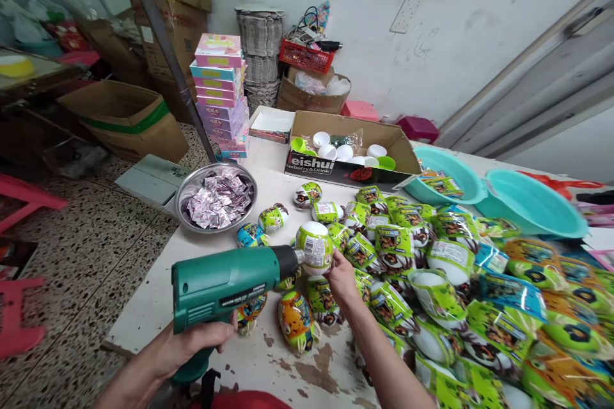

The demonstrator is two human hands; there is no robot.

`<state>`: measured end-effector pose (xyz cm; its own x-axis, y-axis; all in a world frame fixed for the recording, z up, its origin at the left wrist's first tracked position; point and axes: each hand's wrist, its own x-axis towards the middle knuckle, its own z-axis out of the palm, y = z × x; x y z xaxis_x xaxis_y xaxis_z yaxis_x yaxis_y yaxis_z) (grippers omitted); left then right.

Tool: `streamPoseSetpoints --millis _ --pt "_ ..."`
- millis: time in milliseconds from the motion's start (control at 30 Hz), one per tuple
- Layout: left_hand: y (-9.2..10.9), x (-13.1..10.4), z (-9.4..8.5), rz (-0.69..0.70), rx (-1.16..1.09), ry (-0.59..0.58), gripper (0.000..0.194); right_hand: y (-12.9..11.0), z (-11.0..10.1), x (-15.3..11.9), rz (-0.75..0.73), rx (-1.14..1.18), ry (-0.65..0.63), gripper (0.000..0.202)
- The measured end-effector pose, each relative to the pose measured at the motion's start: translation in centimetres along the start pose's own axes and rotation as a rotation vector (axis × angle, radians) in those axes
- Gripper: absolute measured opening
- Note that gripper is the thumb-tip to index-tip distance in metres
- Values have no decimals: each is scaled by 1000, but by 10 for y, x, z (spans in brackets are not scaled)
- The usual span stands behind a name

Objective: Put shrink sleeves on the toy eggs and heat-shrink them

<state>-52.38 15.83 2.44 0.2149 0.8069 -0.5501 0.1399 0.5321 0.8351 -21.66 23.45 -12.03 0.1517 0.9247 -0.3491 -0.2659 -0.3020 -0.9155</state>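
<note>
My left hand [201, 339] is wrapped round the handle of a green heat gun [225, 278]. The gun's black nozzle points right, close against a white plastic egg [314, 247] with a green printed wrapper and a barcode. That egg is gripped by my right hand [341, 275], fingers at its right side. Just below lie an orange-wrapped egg [295, 323] and other wrapped eggs on the worn white table [192, 275]. To the right spreads a large heap of green, blue and orange wrapped eggs [444, 297].
A steel bowl [181, 195] of small sachets stands at the table's left edge. Behind are a cardboard box [355, 176] with white and green egg shells, stacked pink and purple boxes [220, 118], and turquoise basins [532, 208]. A metal pole [165, 45] rises at back left.
</note>
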Motion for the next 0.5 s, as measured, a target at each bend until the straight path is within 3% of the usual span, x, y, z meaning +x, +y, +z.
streamPoseSetpoints --millis 167,367,500 --pt "-2 3 0 57 97 11 17 -14 -5 -1 -57 -47 39 32" --pt "2 15 0 -23 155 -25 27 -23 -10 -1 -144 -166 72 29" --pt "4 31 3 66 90 109 23 -21 -15 5 -88 -131 42 34"
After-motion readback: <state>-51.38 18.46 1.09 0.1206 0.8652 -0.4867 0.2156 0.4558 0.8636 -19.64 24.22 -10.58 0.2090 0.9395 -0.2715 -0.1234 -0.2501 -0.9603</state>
